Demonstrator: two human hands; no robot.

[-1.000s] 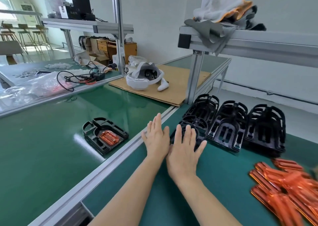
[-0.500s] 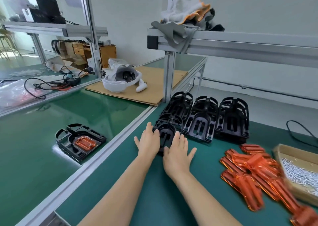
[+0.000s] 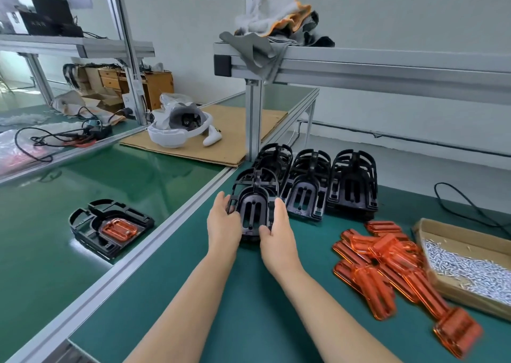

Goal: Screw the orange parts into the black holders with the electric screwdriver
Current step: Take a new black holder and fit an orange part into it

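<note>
I am gripping the front black holder (image 3: 253, 210) from both sides, left hand (image 3: 223, 224) and right hand (image 3: 278, 231) outstretched, fingers curling round its edges, left of the orange parts (image 3: 387, 263).

Both forearms reached forward; the left hand (image 3: 223, 225) and right hand (image 3: 277, 231) gripped a black holder (image 3: 253, 210) from its two sides.

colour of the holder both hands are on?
Black holder, gripped by the left hand and right hand; the head view shows it best.
</note>
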